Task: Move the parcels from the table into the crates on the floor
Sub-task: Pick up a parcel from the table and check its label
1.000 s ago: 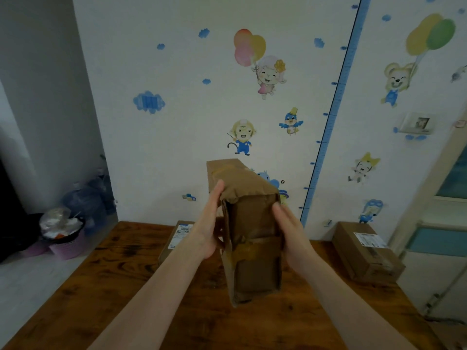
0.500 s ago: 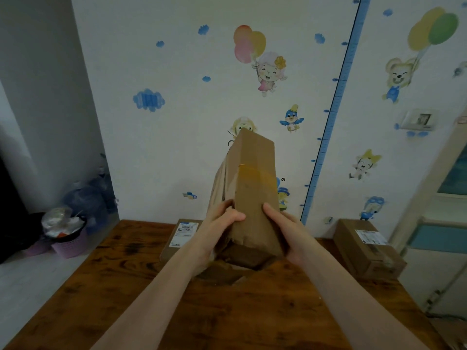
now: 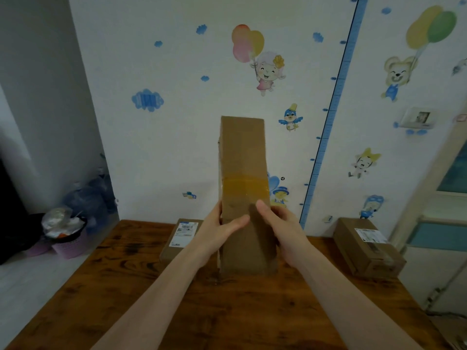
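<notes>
A long brown cardboard parcel (image 3: 243, 157) with a band of yellowish tape stands upright above the wooden table (image 3: 126, 286). My left hand (image 3: 217, 231) grips its lower left side, thumb across the front. My right hand (image 3: 280, 226) holds the lower right side. A second parcel (image 3: 177, 242) with a white label lies flat on the table behind my left hand. A third labelled parcel (image 3: 366, 248) lies at the table's right end. No crate is in view.
The table stands against a white wall with cartoon stickers and a blue height chart (image 3: 328, 122). On the floor at left sit a pink basket full of rubbish (image 3: 65, 238) and blue bags (image 3: 91, 195). A door frame (image 3: 442, 198) is at right.
Both hands have turned the held parcel from an end-on tilt to standing upright, broad face toward me, and shifted their grip to its lower part.
</notes>
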Tool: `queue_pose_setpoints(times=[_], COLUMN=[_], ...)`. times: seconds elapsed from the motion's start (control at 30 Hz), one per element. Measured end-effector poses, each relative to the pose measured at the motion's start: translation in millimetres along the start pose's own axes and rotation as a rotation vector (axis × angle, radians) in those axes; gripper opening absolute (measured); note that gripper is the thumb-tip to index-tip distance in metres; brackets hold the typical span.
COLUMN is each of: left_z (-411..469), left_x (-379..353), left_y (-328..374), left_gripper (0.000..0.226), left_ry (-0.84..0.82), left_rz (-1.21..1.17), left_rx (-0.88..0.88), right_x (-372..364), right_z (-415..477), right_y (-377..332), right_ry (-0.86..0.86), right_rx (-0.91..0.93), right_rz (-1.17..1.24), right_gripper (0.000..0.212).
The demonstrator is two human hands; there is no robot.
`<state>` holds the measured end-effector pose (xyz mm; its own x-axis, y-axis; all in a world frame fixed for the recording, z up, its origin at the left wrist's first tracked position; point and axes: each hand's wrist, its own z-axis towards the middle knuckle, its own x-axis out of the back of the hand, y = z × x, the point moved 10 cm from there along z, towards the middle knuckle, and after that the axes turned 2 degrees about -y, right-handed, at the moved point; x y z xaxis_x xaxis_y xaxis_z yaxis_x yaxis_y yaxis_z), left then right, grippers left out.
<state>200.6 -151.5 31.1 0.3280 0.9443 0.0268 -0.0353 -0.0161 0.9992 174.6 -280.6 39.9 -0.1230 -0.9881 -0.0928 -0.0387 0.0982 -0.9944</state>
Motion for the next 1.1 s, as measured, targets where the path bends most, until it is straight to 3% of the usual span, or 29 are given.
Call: queue_pose_setpoints(times=[0.1, 0.23, 0.33, 0.4, 0.53, 0.63, 0.8, 0.97, 1.1], left_z=[0.2, 7.5, 11.4, 11.5, 9.1, 7.5, 5.6, 5.9, 6.2], left_x=[-5.4, 10.5, 15.4, 13.7, 14.2, 26.9, 27.2, 38.7, 48.0], left_y=[-5.7, 12.8, 22.7, 23.5, 28.9, 32.1, 27.6, 16.1, 3.3], left_gripper=[0.065, 0.071, 0.051, 0.04, 0.052, 0.046, 0.039, 0.04, 0.039], left_ry=[-0.024, 0.087, 0.134, 0.141, 0.125, 0.164, 0.181, 0.234, 0.268], left_rz=[0.04, 0.131, 0.187, 0.164, 0.01, -0.098, -0.102, -0.204, -0.233], left_rx=[-0.031, -0.109, -0.146, -0.158, -0.178, -0.18, -0.163, -0.082, -0.017], right_x=[2.6, 7.7, 7.3, 6.7, 8.7, 14.3, 13.1, 14.5, 18.4], right_z=[4.9, 4.8, 5.9, 6.1, 9.4, 15.2, 17.4, 21.5, 23.9], right_y=[-0.3, 3.7, 5.2, 4.3, 6.0, 9.8, 21.5, 43.3, 56.6], right_ry=[0.026, 0.057, 0.045, 0.035, 0.045, 0.062, 0.008, -0.047, -0.082], right_rx=[0.045, 0.086, 0.09, 0.097, 0.079, 0.056, 0.027, -0.192, -0.231], right_rz=[0.039, 0.033, 0.041, 0.027, 0.03, 0.028, -0.108, -0.155, -0.218], right_gripper=[0.027, 0.026, 0.026, 0.021, 0.03, 0.034, 0.028, 0.078, 0.07])
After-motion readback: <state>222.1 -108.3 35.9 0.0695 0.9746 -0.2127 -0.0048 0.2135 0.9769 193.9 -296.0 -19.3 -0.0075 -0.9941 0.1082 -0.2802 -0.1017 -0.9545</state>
